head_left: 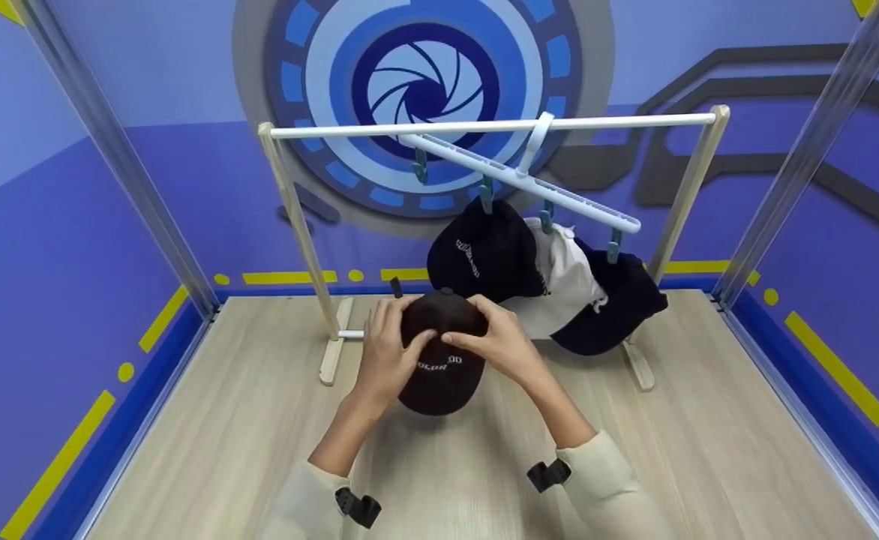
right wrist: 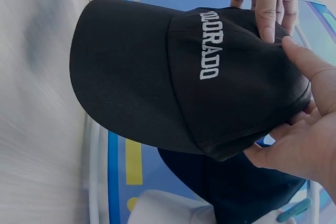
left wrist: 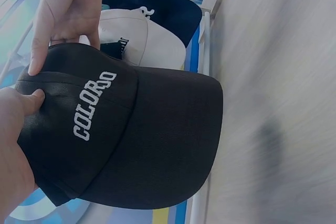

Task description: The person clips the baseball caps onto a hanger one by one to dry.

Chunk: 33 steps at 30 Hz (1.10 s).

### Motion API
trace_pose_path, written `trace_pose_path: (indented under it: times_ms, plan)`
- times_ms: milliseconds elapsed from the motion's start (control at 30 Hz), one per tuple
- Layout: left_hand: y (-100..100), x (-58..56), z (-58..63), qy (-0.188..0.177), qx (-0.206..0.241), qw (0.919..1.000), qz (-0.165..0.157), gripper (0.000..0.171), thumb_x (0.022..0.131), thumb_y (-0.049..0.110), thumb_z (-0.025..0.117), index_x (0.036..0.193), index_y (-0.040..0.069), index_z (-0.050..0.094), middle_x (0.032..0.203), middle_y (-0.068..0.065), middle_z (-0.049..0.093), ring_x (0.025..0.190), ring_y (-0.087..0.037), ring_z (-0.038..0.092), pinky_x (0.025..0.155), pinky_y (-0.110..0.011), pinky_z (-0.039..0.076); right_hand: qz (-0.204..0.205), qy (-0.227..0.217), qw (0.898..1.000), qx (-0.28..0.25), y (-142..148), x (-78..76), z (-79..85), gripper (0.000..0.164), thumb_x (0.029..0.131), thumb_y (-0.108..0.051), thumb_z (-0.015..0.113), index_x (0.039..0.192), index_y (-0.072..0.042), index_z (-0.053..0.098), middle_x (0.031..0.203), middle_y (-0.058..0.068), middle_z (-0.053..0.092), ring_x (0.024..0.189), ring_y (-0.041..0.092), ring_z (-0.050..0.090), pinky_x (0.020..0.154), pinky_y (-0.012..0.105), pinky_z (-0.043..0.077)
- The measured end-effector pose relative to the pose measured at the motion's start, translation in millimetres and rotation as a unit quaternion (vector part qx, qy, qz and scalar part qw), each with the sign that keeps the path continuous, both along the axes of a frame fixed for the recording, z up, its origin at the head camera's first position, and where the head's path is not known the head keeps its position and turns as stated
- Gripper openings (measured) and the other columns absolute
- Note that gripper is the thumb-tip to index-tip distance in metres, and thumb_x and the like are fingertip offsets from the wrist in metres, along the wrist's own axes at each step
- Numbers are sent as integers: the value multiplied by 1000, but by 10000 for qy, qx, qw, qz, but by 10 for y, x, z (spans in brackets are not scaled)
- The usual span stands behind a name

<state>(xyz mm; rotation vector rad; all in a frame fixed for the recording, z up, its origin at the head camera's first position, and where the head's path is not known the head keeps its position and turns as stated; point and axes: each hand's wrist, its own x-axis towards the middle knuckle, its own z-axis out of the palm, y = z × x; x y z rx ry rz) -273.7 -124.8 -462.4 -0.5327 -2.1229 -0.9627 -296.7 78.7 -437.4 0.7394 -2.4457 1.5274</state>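
Both hands hold a black baseball cap (head_left: 443, 390) with white COLORADO lettering, its brim hanging down over the table. My left hand (head_left: 385, 349) grips the left side of the crown, and my right hand (head_left: 505, 341) the right side. Both thumbs press on the crown's front, their tips close together, as the right wrist view also shows for the cap (right wrist: 210, 98). The fingers behind the crown are partly hidden. Just beyond hangs a white clip hanger (head_left: 522, 180) carrying a dark lettered cap (head_left: 469, 251), a white cap (head_left: 565, 274) and another dark cap (head_left: 623, 304).
The hanger hooks over the white rail (head_left: 334, 131) of a wooden rack and slopes down to the right. Its leftmost green clip (head_left: 419, 166) hangs with no cap on it. The rack's feet (head_left: 332, 364) stand on the wood-grain table (head_left: 259, 450), between blue printed walls.
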Motion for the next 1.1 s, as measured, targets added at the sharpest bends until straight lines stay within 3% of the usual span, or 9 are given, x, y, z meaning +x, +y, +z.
trace_pose_path:
  times_ms: [200, 600, 767, 933, 1100]
  plan:
    - [36, -16, 55, 28, -6, 10000, -21, 49, 87, 16, 81, 129, 5, 59, 111, -9, 56, 102, -26, 52, 91, -43, 42, -61, 155, 9999, -43, 12, 13, 52, 34, 81, -29, 87, 103, -11, 71, 87, 1, 69, 75, 16, 60, 65, 29, 49]
    - [120, -90, 274, 311, -100, 9995, 0, 43, 88, 17, 79, 127, 7, 62, 113, -9, 56, 103, -28, 50, 91, -42, 42, -878, 870, 9922, -136, 29, -28, 201, 23, 78, -19, 89, 83, -11, 68, 77, -1, 63, 69, 15, 54, 60, 27, 42]
    - [146, -134, 333, 383, -81, 9992, 23, 42, 87, 14, 80, 125, 8, 63, 113, -9, 56, 106, -28, 50, 93, -42, 43, -807, 600, 9949, -41, 35, -64, 256, 23, 81, -22, 87, 95, -11, 71, 85, 2, 68, 74, 17, 57, 64, 31, 44]
    - [157, -163, 380, 323, -189, 9993, -25, 40, 87, 15, 78, 124, 8, 64, 113, -9, 57, 105, -29, 51, 93, -44, 42, -626, 301, 9976, 2, 32, -81, 324, 43, 83, -31, 86, 117, -12, 67, 104, 5, 72, 89, 21, 64, 76, 36, 50]
    - [177, -172, 408, 381, -289, 9987, -188, 39, 87, 14, 78, 123, 6, 65, 113, -11, 57, 105, -29, 51, 93, -45, 42, -540, 671, 9962, 118, 23, -115, 379, 44, 85, -29, 84, 121, -12, 64, 109, 6, 72, 99, 25, 67, 85, 42, 53]
